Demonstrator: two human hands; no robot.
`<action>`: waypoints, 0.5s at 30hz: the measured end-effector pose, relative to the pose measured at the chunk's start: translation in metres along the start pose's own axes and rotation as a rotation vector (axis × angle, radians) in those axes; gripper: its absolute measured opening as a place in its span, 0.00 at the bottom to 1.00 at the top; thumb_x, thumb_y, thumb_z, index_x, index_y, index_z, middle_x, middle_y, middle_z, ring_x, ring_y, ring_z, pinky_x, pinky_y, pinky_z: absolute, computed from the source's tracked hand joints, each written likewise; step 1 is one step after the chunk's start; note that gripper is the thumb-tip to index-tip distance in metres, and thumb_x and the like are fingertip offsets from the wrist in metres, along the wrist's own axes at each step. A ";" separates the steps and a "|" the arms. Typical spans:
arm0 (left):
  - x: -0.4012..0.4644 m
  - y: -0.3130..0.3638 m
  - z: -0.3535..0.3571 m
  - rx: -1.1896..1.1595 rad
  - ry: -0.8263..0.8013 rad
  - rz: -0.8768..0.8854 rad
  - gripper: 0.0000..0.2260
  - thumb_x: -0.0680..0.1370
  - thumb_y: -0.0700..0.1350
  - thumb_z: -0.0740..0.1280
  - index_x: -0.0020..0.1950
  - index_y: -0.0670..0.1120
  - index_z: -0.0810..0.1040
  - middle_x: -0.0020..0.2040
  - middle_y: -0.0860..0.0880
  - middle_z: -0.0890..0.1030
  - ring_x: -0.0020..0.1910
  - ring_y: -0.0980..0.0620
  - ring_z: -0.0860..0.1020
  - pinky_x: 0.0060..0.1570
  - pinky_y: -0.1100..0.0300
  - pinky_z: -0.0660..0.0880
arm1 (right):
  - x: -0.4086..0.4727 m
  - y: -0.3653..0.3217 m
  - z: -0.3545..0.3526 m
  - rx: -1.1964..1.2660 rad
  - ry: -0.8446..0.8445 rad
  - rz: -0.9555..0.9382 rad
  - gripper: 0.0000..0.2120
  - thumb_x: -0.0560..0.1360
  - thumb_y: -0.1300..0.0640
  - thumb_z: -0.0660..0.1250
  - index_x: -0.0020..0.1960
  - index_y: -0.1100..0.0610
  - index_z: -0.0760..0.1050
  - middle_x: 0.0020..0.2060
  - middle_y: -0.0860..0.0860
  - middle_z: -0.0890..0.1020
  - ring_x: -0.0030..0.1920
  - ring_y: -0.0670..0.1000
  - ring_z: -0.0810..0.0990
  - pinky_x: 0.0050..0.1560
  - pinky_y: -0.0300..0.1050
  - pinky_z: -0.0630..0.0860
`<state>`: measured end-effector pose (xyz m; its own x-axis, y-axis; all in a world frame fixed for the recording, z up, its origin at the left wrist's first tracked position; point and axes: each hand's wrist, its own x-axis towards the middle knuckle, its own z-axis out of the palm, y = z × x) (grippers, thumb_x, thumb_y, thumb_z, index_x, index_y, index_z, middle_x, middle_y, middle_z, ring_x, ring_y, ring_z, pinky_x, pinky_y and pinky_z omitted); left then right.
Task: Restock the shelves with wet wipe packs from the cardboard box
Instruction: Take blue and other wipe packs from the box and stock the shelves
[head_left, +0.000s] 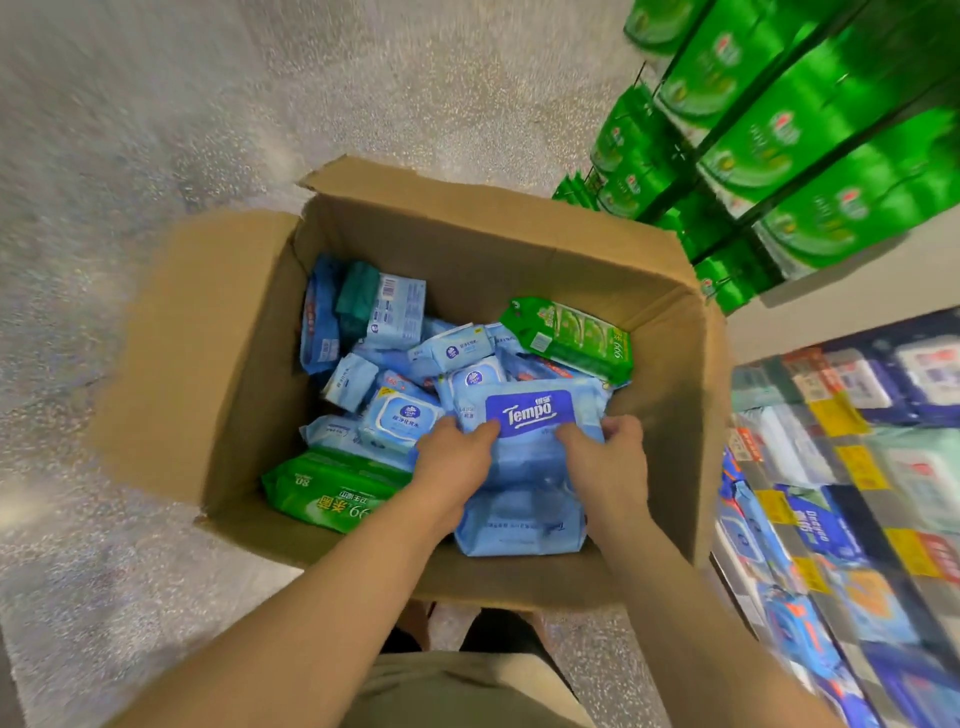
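Pale-blue soft plastic Tempo wet wipe pack (524, 457) atop loose packs in open brown cardboard box (519, 249), pinched by left hand (454, 462) and right hand (608, 462); slippery film, likely to slide free.

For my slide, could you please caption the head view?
Both hands grip a Tempo wipe pack inside the cardboard box.

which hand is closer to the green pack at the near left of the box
Left. The left hand sits just right of the green pack; the right hand is farther right, across the Tempo pack.
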<state>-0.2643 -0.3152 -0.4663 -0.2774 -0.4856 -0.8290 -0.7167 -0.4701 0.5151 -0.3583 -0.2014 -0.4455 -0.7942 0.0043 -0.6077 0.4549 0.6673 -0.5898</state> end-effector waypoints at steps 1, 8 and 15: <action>-0.012 0.004 -0.003 -0.017 -0.019 0.046 0.25 0.71 0.62 0.69 0.63 0.50 0.76 0.64 0.46 0.77 0.58 0.44 0.79 0.60 0.43 0.79 | -0.011 -0.006 -0.010 0.040 0.033 -0.044 0.15 0.70 0.48 0.74 0.51 0.49 0.70 0.46 0.48 0.80 0.49 0.54 0.82 0.53 0.56 0.80; -0.116 0.066 -0.003 -0.052 -0.099 0.453 0.20 0.67 0.68 0.65 0.56 0.63 0.78 0.57 0.54 0.81 0.55 0.49 0.82 0.55 0.39 0.81 | -0.090 -0.047 -0.108 0.340 0.250 -0.372 0.10 0.71 0.43 0.72 0.51 0.34 0.77 0.50 0.49 0.83 0.48 0.47 0.83 0.52 0.48 0.80; -0.213 0.122 0.028 0.128 -0.165 0.812 0.10 0.82 0.57 0.64 0.62 0.57 0.72 0.48 0.61 0.78 0.47 0.54 0.78 0.41 0.60 0.69 | -0.135 -0.055 -0.195 0.428 0.427 -0.466 0.28 0.68 0.35 0.67 0.66 0.43 0.74 0.61 0.51 0.80 0.61 0.54 0.80 0.65 0.61 0.76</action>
<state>-0.3110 -0.2483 -0.2325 -0.8217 -0.5180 -0.2376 -0.3183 0.0714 0.9453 -0.3547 -0.0935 -0.2275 -0.9895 0.1391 -0.0383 0.0820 0.3239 -0.9425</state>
